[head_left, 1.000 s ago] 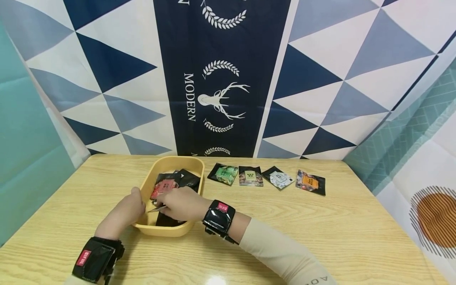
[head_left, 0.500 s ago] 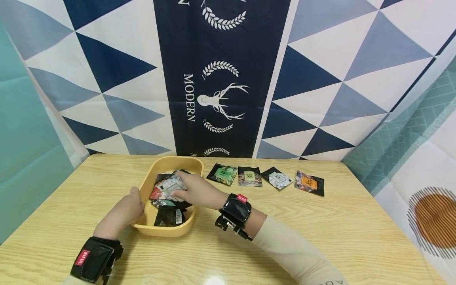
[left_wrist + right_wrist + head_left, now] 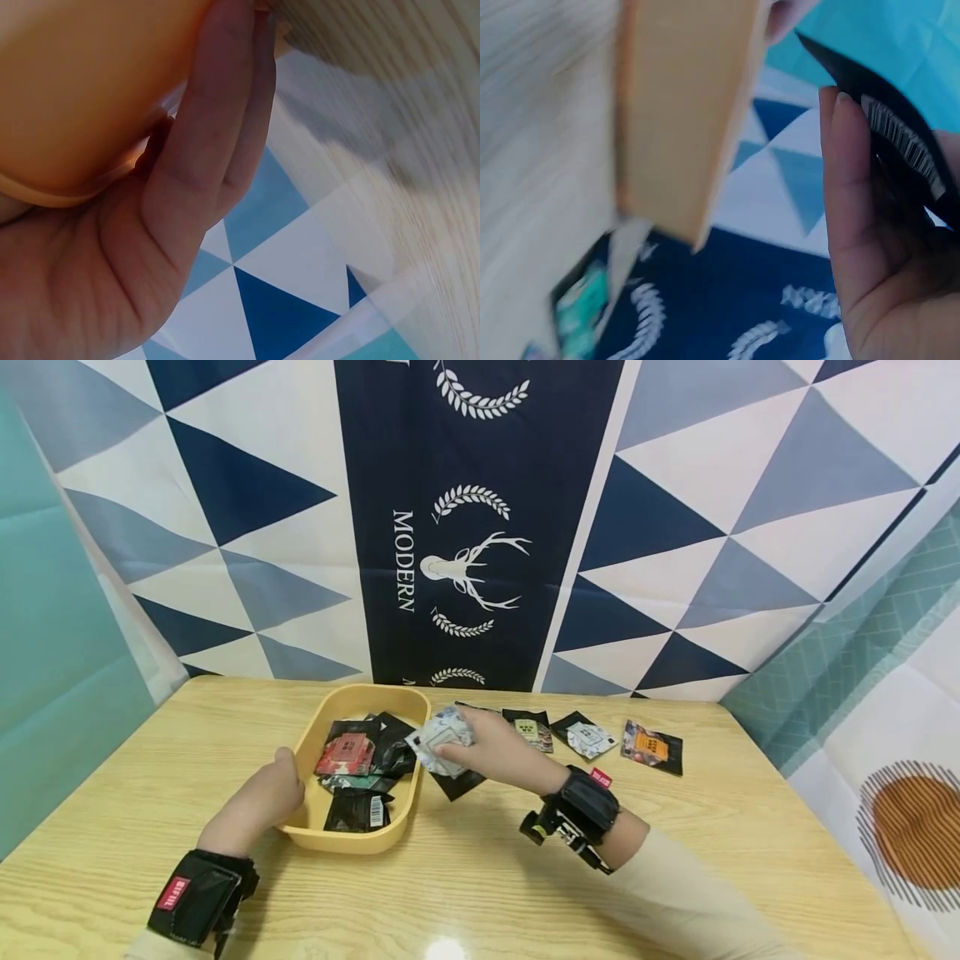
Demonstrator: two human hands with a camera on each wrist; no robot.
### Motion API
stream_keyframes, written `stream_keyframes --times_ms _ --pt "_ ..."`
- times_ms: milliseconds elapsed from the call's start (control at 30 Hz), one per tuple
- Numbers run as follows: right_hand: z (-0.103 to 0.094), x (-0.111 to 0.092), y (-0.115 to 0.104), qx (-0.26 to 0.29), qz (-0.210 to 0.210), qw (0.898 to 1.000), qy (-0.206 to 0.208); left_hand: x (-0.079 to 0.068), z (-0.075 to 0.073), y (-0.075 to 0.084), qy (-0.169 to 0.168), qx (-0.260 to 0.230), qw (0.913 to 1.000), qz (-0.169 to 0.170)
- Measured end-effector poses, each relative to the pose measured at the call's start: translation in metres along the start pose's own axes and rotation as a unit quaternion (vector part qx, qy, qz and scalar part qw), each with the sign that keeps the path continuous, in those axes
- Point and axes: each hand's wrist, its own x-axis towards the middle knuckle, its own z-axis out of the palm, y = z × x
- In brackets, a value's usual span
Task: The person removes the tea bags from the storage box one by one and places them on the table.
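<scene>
A yellow plastic tub (image 3: 341,842) stands on the table, its left rim gripped by my left hand (image 3: 255,797). The left wrist view has that hand's fingers along the tub's outer wall. Just right of the tub, my right hand (image 3: 506,752) pinches a black sachet with a white-blue printed front (image 3: 444,735) above the tabletop. Its black back (image 3: 900,135) with a barcode faces the right wrist camera. Inside the tub lie a red-labelled sachet (image 3: 347,753), a barcoded black sachet (image 3: 352,812) and several more, partly overlapping.
Along the table's back, a row holds a green sachet (image 3: 585,307), mostly behind my right hand in the head view, a beige-labelled sachet (image 3: 531,731), a white-blue one (image 3: 587,737) and an orange one (image 3: 651,746). A patterned cloth (image 3: 480,527) hangs behind the wooden table (image 3: 637,835).
My right hand has lifted the white-blue sachet out of the tub and carried it right, past the tub's rim. My left hand keeps its grip on the left rim.
</scene>
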Motion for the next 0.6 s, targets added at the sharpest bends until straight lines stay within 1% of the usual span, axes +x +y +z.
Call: stream_keyframes --times_ms 100,167,300,400,600 --pt "-0.003 -0.007 0.017 -0.023 0.014 1.0 -0.004 0.0 0.001 0.0 -0.001 0.0 1.0 -0.003" --pt "-0.003 -0.009 0.027 -0.031 0.035 0.999 -0.011 0.001 0.001 0.0 -0.002 0.0 1.0 -0.006" --pt "-0.001 -0.011 0.04 -0.042 0.07 0.996 -0.015 0.002 0.0 0.0 -0.007 -0.002 0.9999 -0.014" --pt "0.002 -0.01 0.046 -0.05 0.067 0.996 -0.027 0.002 0.0 0.001 -0.01 -0.006 0.9998 -0.017" --pt "0.013 -0.009 0.052 -0.017 0.036 0.996 -0.081 0.002 0.0 0.001 -0.013 -0.011 0.9997 -0.018"
